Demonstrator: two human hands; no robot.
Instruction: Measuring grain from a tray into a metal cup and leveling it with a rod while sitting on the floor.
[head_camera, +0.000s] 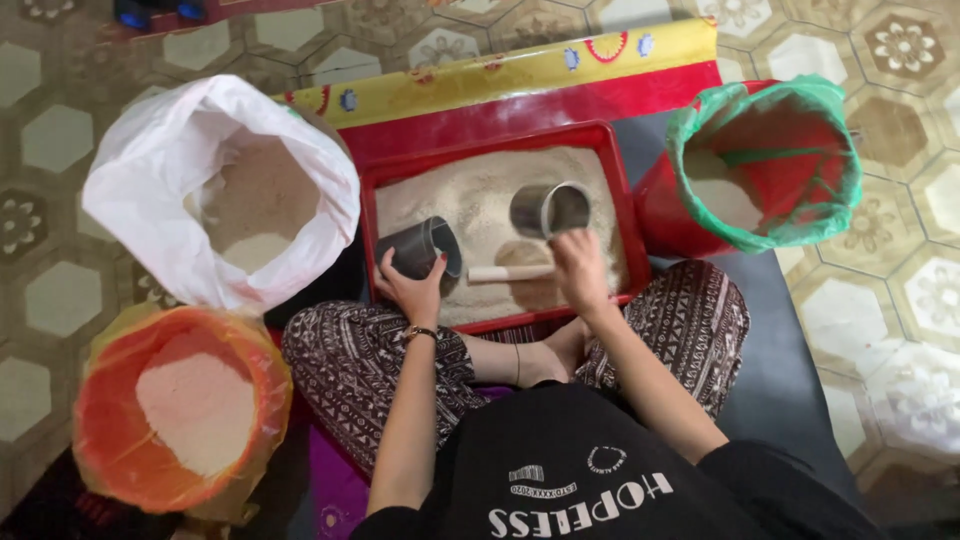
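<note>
Two metal cups in play here, one per hand, plus one red tray (620, 215), one white sack (150, 170) and two lined buckets, so four containers of pale powder in all. The left hand (412, 290) is wrapped around the left metal cup (422, 250), fingers closed on its side, the cup tipped over with its mouth facing right and its lower edge down in the powder at the tray's left part. The right hand (578, 265) is closed on the right metal cup (549, 210), gripping it from below and holding it tilted, mouth toward the camera, over the middle of the tray. Both forearms reach forward from the body over crossed legs in patterned trousers, a bracelet on the left wrist. Between the two hands a short pale wooden stick (510, 273) lies flat on the powder (it sits just below the right cup, touching neither cup as far as I can see). The tray is filled with fine beige powder (470, 195) nearly to its rim. The white sack to the left stands open with beige powder inside. The orange-lined bucket (110, 440) near left holds a paler heap, and the red bucket with green liner (800, 230) on the right holds a small amount at its bottom.
</note>
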